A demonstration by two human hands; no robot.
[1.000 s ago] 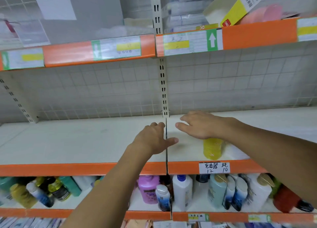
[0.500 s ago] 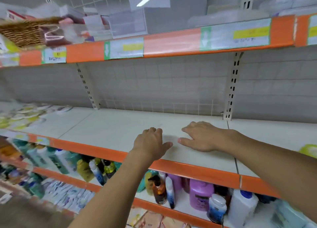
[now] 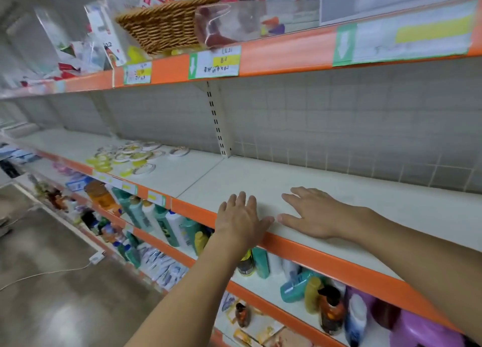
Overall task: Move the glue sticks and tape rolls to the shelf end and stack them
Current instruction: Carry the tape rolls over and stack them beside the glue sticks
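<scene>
Several tape rolls [image 3: 130, 155], white and yellow, lie scattered flat on the white middle shelf [image 3: 260, 182] far to the left. My left hand [image 3: 241, 220] hovers at the shelf's orange front lip with fingers spread and holds nothing. My right hand [image 3: 311, 212] lies flat over the bare shelf board beside it, also holding nothing. The two thumbs nearly meet. Both hands are well to the right of the rolls. I see no glue sticks in this view.
A slotted upright [image 3: 217, 122] divides the shelf bays. The upper shelf carries a wicker basket [image 3: 161, 24] and packets. Below stand many bottles [image 3: 156, 219]. A grey floor with a white cable [image 3: 52, 271] lies to the left.
My view has swung left along the shelf; the yellow item by my right hand is out of sight and the tape rolls have come into view. Both hands moved left and opened flatter.
</scene>
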